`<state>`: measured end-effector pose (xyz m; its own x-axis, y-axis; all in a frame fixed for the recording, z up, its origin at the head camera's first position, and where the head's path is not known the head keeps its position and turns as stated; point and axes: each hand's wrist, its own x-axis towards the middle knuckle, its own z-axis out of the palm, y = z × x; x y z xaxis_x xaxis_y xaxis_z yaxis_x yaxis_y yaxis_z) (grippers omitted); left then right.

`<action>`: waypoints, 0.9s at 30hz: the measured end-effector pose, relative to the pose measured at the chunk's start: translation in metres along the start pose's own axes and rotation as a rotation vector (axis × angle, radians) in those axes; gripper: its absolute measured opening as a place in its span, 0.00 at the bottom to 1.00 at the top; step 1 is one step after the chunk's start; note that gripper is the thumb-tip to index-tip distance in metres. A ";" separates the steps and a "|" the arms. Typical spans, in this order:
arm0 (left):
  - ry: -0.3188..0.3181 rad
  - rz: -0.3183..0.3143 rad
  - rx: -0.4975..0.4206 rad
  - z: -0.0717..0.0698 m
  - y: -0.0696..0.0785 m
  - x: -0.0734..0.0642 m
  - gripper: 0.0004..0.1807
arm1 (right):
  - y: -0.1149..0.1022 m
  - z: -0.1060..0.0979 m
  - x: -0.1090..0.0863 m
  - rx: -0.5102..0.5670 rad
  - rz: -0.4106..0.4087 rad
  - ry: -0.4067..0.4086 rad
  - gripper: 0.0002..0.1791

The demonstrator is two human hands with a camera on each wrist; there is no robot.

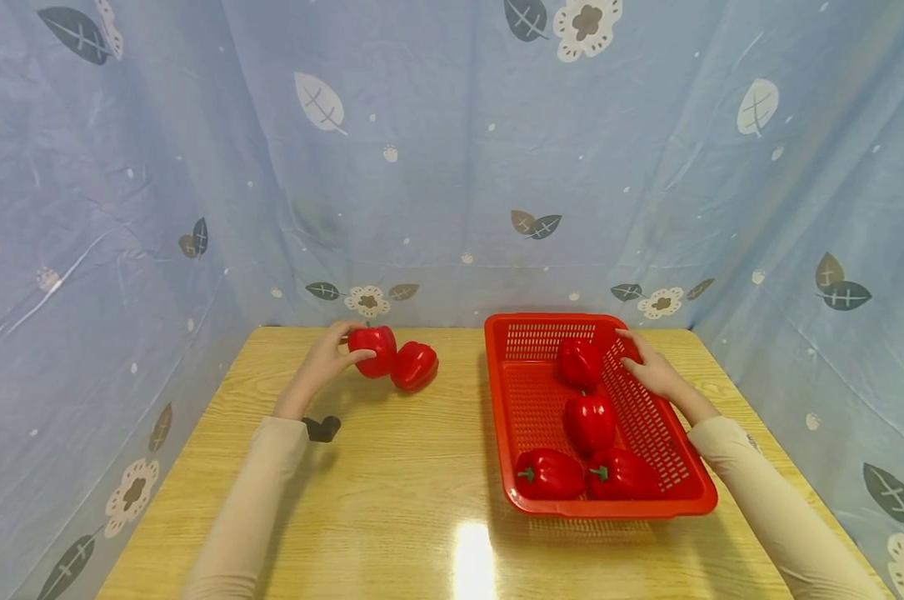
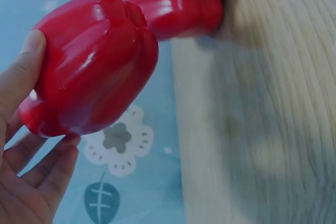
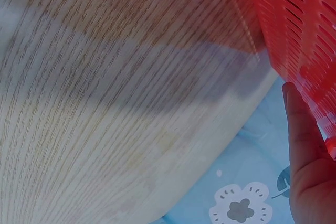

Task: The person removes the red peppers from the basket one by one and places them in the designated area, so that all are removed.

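Near the back left of the table, my left hand (image 1: 332, 357) holds a red bell pepper (image 1: 373, 350) between thumb and fingers. The left wrist view shows this glossy pepper (image 2: 97, 66) raised off the table, its lower end against the fingers. A second red bell pepper (image 1: 415, 367) lies just to its right. My right hand (image 1: 652, 371) grips the right rim of a red plastic basket (image 1: 500, 417), near its far corner. One straight finger (image 3: 303, 129) runs along the outside of the slotted wall in the right wrist view.
Inside the basket lie several red bell peppers: one at the back (image 1: 580, 362), one mid-basket (image 1: 590, 422), and two along the front wall. A pale wood table (image 1: 392, 500) carries everything. Blue patterned curtain (image 1: 422, 167) closes off the back and both sides.
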<state>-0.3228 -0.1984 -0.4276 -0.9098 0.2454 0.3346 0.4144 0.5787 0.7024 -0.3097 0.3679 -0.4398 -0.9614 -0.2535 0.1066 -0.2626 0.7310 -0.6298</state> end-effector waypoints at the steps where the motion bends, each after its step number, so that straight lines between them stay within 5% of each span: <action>1: 0.000 0.009 0.005 -0.001 -0.002 0.000 0.28 | 0.000 0.000 0.000 0.001 0.001 0.003 0.30; 15: -0.036 0.040 0.040 0.003 -0.026 0.002 0.28 | 0.000 0.001 0.001 -0.003 0.014 0.003 0.30; 27: -0.088 -0.039 0.045 0.009 -0.032 0.006 0.29 | -0.001 0.000 0.000 -0.011 0.004 0.004 0.30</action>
<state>-0.3418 -0.2081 -0.4541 -0.9244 0.2882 0.2498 0.3791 0.6227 0.6845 -0.3091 0.3675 -0.4391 -0.9629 -0.2478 0.1073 -0.2594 0.7388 -0.6220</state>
